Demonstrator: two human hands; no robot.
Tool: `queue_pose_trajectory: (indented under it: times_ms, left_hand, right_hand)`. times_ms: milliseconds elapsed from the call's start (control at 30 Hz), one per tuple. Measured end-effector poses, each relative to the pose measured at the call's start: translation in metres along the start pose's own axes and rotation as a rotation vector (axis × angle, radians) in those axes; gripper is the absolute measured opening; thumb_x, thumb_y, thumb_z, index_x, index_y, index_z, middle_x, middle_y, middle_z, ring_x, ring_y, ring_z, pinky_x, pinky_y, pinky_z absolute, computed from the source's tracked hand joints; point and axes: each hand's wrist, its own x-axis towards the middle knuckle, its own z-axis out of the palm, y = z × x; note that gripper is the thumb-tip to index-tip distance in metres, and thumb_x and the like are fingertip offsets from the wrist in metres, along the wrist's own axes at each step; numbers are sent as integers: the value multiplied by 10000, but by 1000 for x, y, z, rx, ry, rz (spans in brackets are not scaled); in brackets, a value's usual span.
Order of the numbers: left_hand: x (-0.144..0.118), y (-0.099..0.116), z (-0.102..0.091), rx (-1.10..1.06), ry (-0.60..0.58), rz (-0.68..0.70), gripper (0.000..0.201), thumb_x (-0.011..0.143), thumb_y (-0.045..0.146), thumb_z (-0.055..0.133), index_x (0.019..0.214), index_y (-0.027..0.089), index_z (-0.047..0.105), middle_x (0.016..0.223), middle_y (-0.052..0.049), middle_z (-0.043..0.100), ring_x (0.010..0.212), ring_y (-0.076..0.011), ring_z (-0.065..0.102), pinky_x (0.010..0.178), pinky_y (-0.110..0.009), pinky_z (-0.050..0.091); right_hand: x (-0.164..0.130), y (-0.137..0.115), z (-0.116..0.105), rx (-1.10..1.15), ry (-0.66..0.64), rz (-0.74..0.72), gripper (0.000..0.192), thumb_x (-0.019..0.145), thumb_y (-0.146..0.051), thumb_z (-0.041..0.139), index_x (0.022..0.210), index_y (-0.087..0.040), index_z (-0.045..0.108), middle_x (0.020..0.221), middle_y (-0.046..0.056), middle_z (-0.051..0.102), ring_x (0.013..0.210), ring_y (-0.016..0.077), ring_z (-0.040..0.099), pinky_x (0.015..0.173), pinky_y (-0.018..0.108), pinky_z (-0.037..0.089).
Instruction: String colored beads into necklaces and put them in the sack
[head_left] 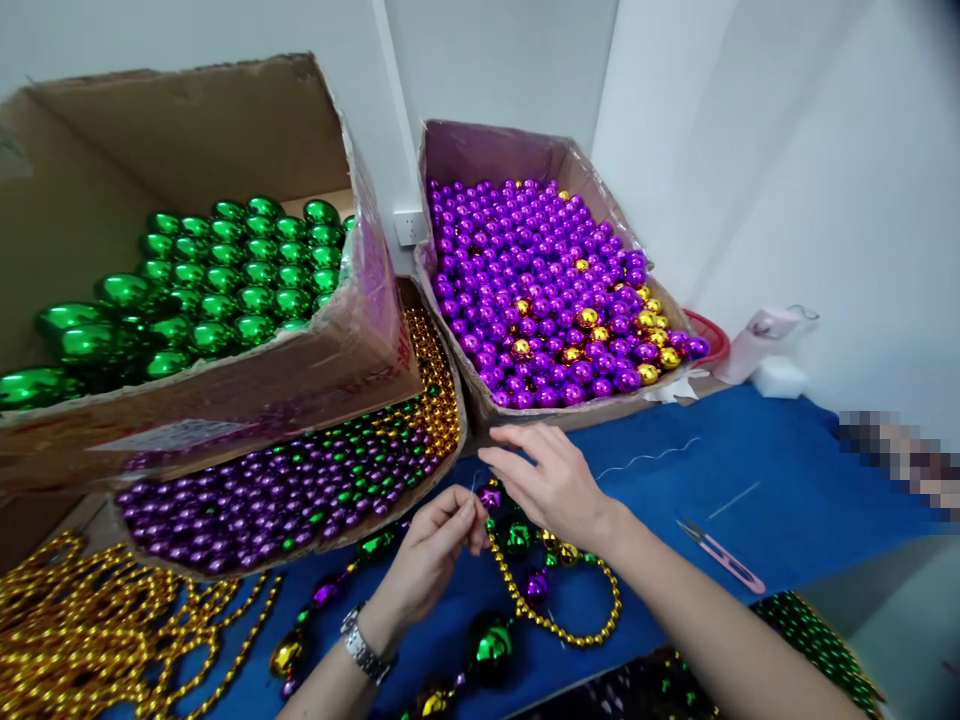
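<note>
My left hand [446, 530], with a metal watch [364, 645] on its wrist, is closed in a pinch on a thin thread [474, 482] whose end sticks up above the fingertips. From beside those fingertips a strand of small gold beads [555, 628] loops over the blue cloth. My right hand [551, 482] is open just right of the left one, fingers stretched out and holding nothing visible. Under and around the hands lies a bead garland with a purple ball [536, 584], a large green ball [491, 645] and gold ones; the hands hide part of it.
Behind stand a carton of green balls [255, 275], a carton of purple and gold balls [525, 260] and a lower box of small purple beads [247, 520]. Gold bead strands [112, 630] lie at left. Pink thread snips [724, 557] rest on the blue cloth [645, 500].
</note>
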Motion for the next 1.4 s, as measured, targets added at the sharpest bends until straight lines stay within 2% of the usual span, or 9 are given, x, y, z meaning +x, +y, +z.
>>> queue_pose_trajectory:
  times_ms: [133, 333, 433, 633, 867, 1000, 1133, 1233, 1400]
  left_hand:
    - [1, -2, -2, -66, -18, -18, 182, 894, 278, 503, 766, 154, 539, 622, 13, 497, 596, -108, 446, 677, -266, 387]
    - [3, -1, -1, 12, -35, 6, 197, 902, 279, 492, 756, 153, 529, 635, 12, 508, 604, -103, 444, 619, -235, 357]
    - [3, 4, -3, 158, -26, 38, 198, 901, 300, 490, 779, 153, 543, 647, 11, 521, 624, -111, 463, 635, -239, 376]
    - [4, 13, -4, 642, 33, 155, 181, 891, 311, 497, 850, 157, 584, 749, -16, 593, 714, -144, 556, 679, -253, 434]
    - [5, 8, -5, 735, 111, 237, 156, 884, 283, 501, 888, 165, 603, 733, -8, 625, 653, -137, 597, 621, -233, 465]
    - [2, 9, -5, 780, 127, 301, 133, 879, 266, 519, 878, 176, 618, 790, -10, 640, 715, -134, 599, 654, -222, 463]
    - [0, 9, -3, 806, 111, 351, 115, 879, 242, 524, 878, 176, 619, 815, -9, 636, 751, -132, 593, 699, -227, 458]
    - [0, 8, -3, 785, 118, 361, 120, 881, 245, 519, 854, 169, 608, 780, -5, 617, 715, -127, 577, 667, -223, 456]
    - [1, 10, -3, 745, 147, 305, 146, 882, 273, 512, 862, 164, 607, 751, -1, 611, 663, -119, 566, 615, -213, 450]
  right_hand:
    - [-22, -3, 6, 222, -88, 129, 230, 937, -229, 444, 1105, -195, 599, 998, 74, 620, 929, 182, 561, 845, 335, 450]
    - [-32, 0, 29, 308, -160, 191, 194, 923, -254, 481, 1027, -198, 634, 972, 68, 607, 904, 179, 563, 802, 301, 445]
    - [-31, -3, 27, 380, -165, 255, 185, 933, -246, 463, 938, -198, 641, 884, 42, 613, 832, 154, 569, 760, 273, 435]
    - [-38, -11, 24, 568, -189, 412, 146, 925, -238, 471, 925, -214, 615, 831, -1, 632, 771, 123, 583, 684, 229, 432]
    - [-48, -14, 58, 754, -164, 555, 204, 924, -276, 467, 1109, -193, 473, 792, -4, 622, 670, 96, 592, 569, 179, 451]
    - [-41, -19, 61, 726, -149, 542, 193, 913, -313, 495, 1070, -200, 497, 752, -16, 631, 649, 101, 594, 551, 178, 433]
    - [-32, -24, 57, 593, -122, 470, 99, 916, -235, 482, 924, -205, 576, 810, -1, 637, 740, 125, 591, 663, 223, 422]
    - [-31, -25, 57, 466, -103, 427, 173, 915, -183, 458, 815, -188, 599, 782, 18, 598, 756, 145, 558, 692, 253, 393]
    - [-35, -21, 46, 317, -117, 379, 209, 947, -235, 425, 957, -212, 632, 879, 39, 578, 818, 147, 553, 726, 248, 397]
